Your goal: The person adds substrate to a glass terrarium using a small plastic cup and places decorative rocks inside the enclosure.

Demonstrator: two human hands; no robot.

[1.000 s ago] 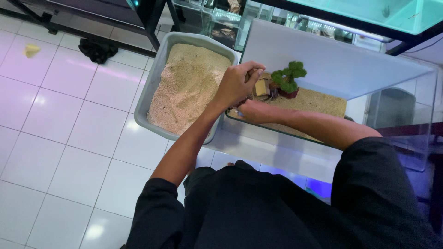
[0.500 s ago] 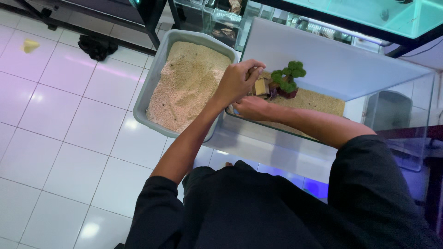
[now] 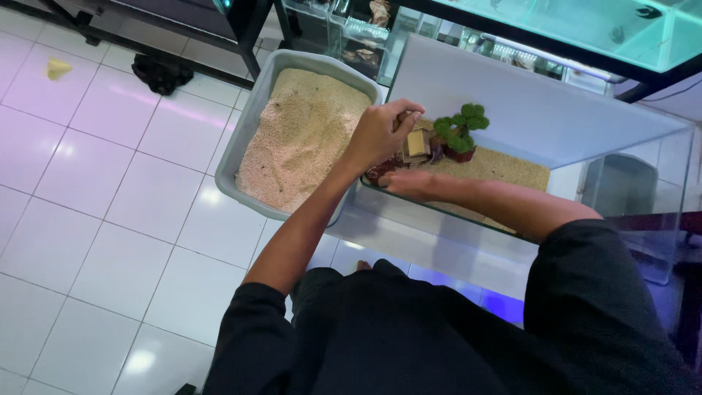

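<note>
Ornament (image 3: 439, 143) sits on the sand at the tank (image 3: 541, 110) left end. Left hand (image 3: 380, 135) curls over its tan block, seemingly gripping; right hand (image 3: 408, 183) lies low beside it, grip unclear. Looks rigid, lightish, with a fragile green top: best held by the base. Glass walls close; sand tray (image 3: 252, 128) just left.

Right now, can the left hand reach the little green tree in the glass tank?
Probably yes. The left hand is already over the open-topped tank, next to the green tree, with only a small tan ornament between them.
</note>
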